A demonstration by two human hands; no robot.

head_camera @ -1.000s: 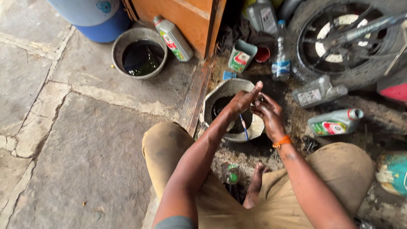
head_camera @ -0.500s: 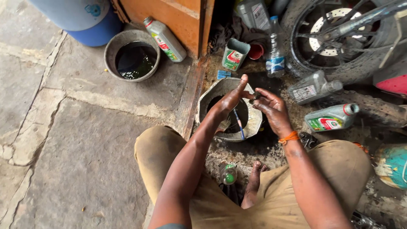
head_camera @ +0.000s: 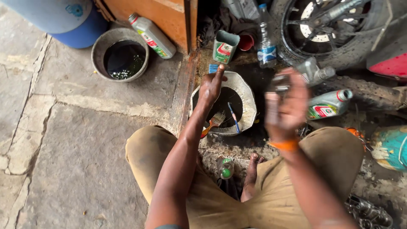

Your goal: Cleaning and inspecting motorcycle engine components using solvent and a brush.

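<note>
Hands work over an oily metal basin [head_camera: 246, 95] set on the floor between the knees. Left hand [head_camera: 210, 87] hovers above the basin's left rim, fingers straight and spread, holding nothing. Right hand [head_camera: 288, 106], blurred just right of the basin, seems curled around a small dark part [head_camera: 280, 82], though the grip cannot be told for certain. A brush [head_camera: 214, 121] rests inside the basin. Cleaning probably goes best with the part held low over the basin, so drips fall inside.
</note>
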